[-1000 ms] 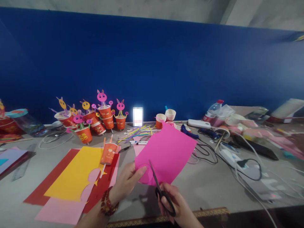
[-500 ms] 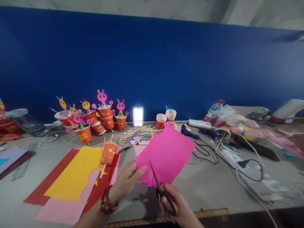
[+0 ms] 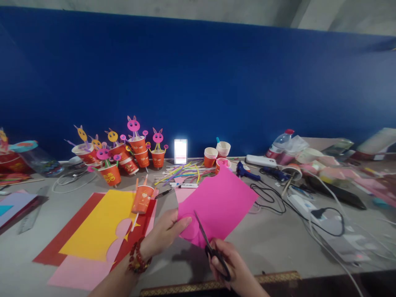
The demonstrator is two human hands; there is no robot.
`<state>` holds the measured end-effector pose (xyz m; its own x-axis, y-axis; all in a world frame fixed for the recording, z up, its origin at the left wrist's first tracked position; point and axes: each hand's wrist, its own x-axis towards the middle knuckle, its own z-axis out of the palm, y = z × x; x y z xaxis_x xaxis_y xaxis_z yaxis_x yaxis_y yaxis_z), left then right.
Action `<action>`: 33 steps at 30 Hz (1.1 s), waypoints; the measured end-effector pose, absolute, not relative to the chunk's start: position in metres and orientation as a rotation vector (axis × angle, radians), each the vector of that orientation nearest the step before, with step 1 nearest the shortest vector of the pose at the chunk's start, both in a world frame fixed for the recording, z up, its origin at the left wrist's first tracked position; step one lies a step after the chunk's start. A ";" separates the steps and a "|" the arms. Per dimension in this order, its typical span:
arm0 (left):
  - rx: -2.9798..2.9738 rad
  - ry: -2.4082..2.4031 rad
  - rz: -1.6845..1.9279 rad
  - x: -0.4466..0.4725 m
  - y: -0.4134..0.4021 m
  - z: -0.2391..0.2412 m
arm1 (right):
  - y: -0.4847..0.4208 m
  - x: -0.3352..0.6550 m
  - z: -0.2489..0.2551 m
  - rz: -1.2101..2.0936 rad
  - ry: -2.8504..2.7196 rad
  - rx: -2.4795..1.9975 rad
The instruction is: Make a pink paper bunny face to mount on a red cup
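Two hands at work above the desk (image 3: 262, 251)! Left hand (image 3: 165, 231), thumb on top, fingers clamped on the near-left corner of the bright pink sheet (image 3: 224, 200), which is held up off the surface. Right hand (image 3: 230, 260), fingers closed through and around the black handles of the scissors (image 3: 210, 250), blades against that same sheet, right beside a rounded outline (image 3: 194, 231).

So how far along? One curved bite is already gone from the sheet's far-left edge, while most of it is uncut. Is the round part loose or attached? Hard to call; the blades hide the line. Back left, several decorated cups (image 3: 158, 159) stand complete with eared heads; nearer, an orange cup (image 3: 142, 200) has sticks but no head showing.

Now the lettering! Yellow characters mark the front decorated cup, too small to read; a pale heart tops tiny print on the headless one. The bottle (image 3: 280, 144)? Red label, no brand legible.
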<state>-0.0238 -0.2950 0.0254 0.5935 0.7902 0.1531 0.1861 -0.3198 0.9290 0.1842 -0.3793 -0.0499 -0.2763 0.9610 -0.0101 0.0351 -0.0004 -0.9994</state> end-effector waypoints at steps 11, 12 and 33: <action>1.871 0.742 0.702 -0.027 -0.292 0.029 | -0.377 0.181 -0.034 1.547 -1.350 -1.102; 1.874 0.732 0.702 -0.027 -0.293 0.030 | -0.376 0.182 -0.033 1.555 -1.358 -1.107; 1.887 0.748 0.711 -0.027 -0.293 0.031 | -0.376 0.183 -0.027 1.487 -1.388 -1.099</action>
<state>-0.0266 -0.2930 0.0307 0.6437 0.7488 0.1578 0.1958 -0.3604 0.9120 0.1834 -0.3762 -0.0272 -0.2965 0.9525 -0.0693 0.0034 -0.0715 -0.9974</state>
